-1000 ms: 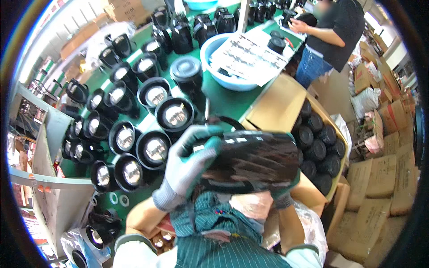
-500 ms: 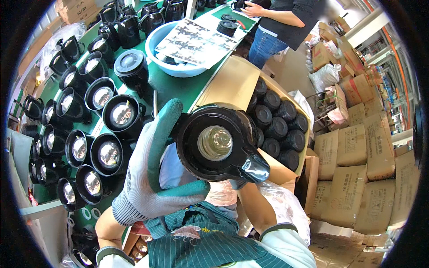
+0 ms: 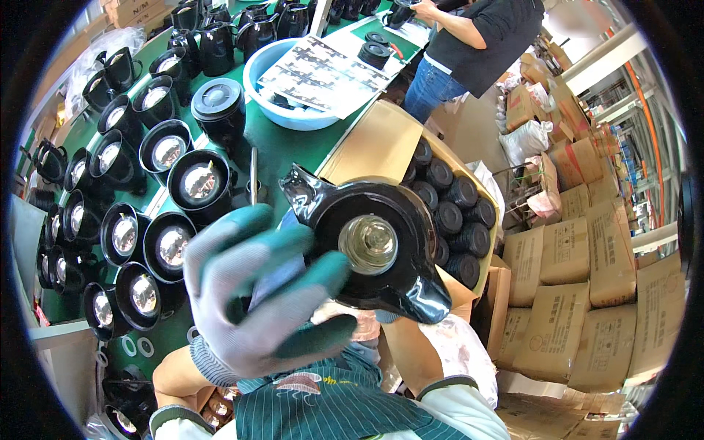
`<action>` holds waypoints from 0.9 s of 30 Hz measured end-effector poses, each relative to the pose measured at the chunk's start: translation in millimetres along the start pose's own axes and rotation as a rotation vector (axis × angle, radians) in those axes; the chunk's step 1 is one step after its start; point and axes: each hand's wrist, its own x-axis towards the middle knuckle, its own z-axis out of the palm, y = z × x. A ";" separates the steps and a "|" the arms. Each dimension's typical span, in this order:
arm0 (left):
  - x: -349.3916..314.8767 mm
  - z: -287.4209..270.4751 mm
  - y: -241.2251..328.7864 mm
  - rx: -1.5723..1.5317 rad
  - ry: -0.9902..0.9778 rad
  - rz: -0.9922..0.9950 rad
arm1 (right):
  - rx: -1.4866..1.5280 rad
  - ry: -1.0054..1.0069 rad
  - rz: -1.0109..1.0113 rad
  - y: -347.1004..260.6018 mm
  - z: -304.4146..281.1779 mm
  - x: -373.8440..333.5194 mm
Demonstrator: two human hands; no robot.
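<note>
Black jug (image 3: 374, 247), one foremost, left fingers (image 3: 326, 280) spread, right fingers' state unclear, one basin (image 3: 297, 122)

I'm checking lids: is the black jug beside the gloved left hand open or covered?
Open. No lid covers the black jug; looking straight in, the camera sees its shiny liner.

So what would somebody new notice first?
Probably the shiny black jug in the middle, with the gloved grey and green left hand spread at its edge. Next, the black round vessels with silvery insides, in rows on the green table at left, and the pale blue round basin near the top.
</note>
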 end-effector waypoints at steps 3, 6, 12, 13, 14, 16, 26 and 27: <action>9.1 0.3 10.7 0.041 -0.006 -0.009 | -0.021 0.007 -0.002 -2.9 2.2 -2.1; 6.8 16.5 2.1 0.040 0.131 0.102 | -0.010 -0.011 0.014 7.6 3.7 0.0; 6.5 14.3 -16.2 -0.158 -0.019 0.077 | -0.037 -0.012 0.029 12.4 5.3 5.6; 6.2 17.1 -19.1 -0.160 -0.013 0.051 | -0.057 -0.010 0.029 9.4 5.9 5.3; 4.5 15.4 -24.1 -0.164 -0.033 0.030 | -0.080 -0.014 0.030 6.9 6.9 5.9; -1.5 11.6 -39.7 -0.219 -0.069 -0.035 | -0.187 -0.024 0.019 -4.7 10.6 5.9; -20.2 -3.4 -68.2 -1.341 -0.093 -1.165 | -0.643 -0.216 -0.048 -53.1 46.4 8.8; -14.8 -7.8 -65.4 -1.280 -0.056 -1.105 | -0.646 -0.225 -0.047 -51.8 49.6 10.2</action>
